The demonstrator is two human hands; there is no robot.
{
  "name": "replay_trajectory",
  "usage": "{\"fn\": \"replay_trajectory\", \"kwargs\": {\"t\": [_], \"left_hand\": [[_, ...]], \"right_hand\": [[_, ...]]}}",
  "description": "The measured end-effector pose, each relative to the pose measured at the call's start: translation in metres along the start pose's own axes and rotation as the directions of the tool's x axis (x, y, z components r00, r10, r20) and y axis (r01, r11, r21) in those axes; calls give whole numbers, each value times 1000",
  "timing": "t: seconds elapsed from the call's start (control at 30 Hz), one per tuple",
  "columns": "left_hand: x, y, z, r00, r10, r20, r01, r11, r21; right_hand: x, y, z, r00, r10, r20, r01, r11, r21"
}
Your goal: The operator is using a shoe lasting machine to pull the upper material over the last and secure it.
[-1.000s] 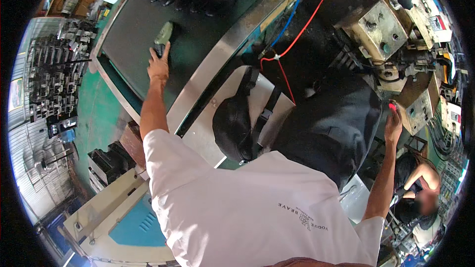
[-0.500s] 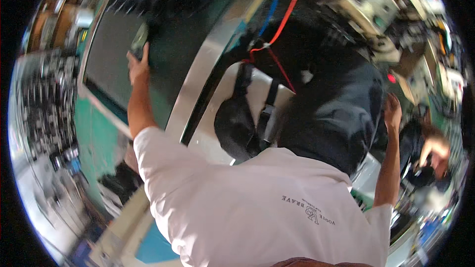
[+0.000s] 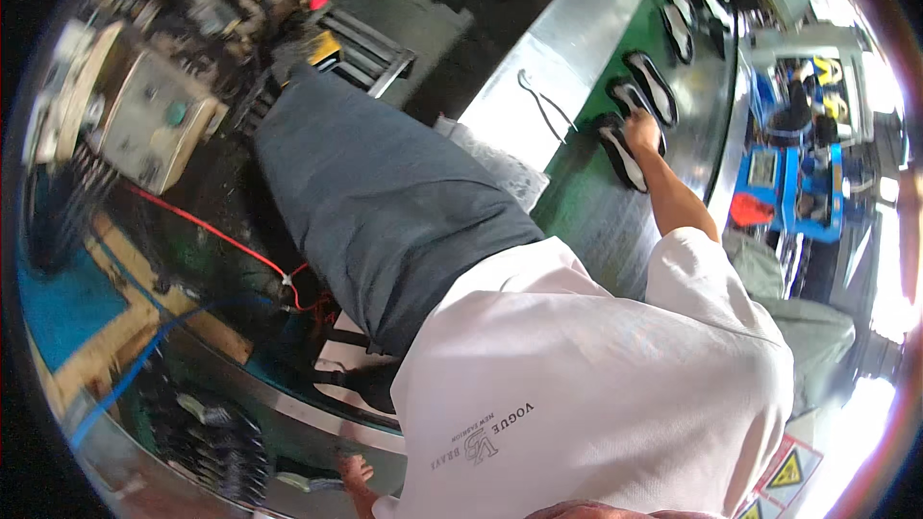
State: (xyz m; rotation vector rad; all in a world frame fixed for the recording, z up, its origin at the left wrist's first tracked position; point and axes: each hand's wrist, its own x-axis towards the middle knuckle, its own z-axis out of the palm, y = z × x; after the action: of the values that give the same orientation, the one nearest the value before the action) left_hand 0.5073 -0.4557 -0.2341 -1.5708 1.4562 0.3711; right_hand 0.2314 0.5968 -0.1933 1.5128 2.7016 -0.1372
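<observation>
At the upper right, my right hand is closed on a black shoe with a pale inside, on a green conveyor belt. Another black shoe lies against the near side of this hand, and a third black shoe sits just beyond. My left hand is low at the left, its fingers loosely curled and apart. Beside its fingertips lies a dark shoe with a pale sole. Further left is a cluster of black bristles.
Long-handled pincers and a clear plastic bag rest on a metal ledge. More shoes line the far belt. A control box, red cord and blue hose are at left; a blue machine stands at right.
My view and body have turned to the right. My right hand now grips a shoe on the belt. My left hand, which held a shoe, is now apart from the shoe beside it.
</observation>
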Motion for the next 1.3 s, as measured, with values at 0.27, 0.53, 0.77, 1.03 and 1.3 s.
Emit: {"fn": "replay_trajectory", "kwargs": {"t": [0.27,0.53,0.77,1.03,1.3], "left_hand": [[-67,128,-78,51,965,-259,-914,149,377],[-298,416,-43,-83,986,-148,-974,-49,220],[-558,519,168,-493,847,201,-870,-475,-132],[-667,525,236,-714,656,243,-690,-603,-401],[-646,507,122,-879,469,-88,-477,-860,182]], "right_hand": [[-65,199,41,912,309,271,-276,949,-154],[-22,126,49,918,-48,393,34,998,43],[-77,114,80,981,68,183,-143,886,441],[-115,-118,-38,803,-308,511,-332,480,812],[-137,-294,-81,492,-848,195,309,380,872]]}}
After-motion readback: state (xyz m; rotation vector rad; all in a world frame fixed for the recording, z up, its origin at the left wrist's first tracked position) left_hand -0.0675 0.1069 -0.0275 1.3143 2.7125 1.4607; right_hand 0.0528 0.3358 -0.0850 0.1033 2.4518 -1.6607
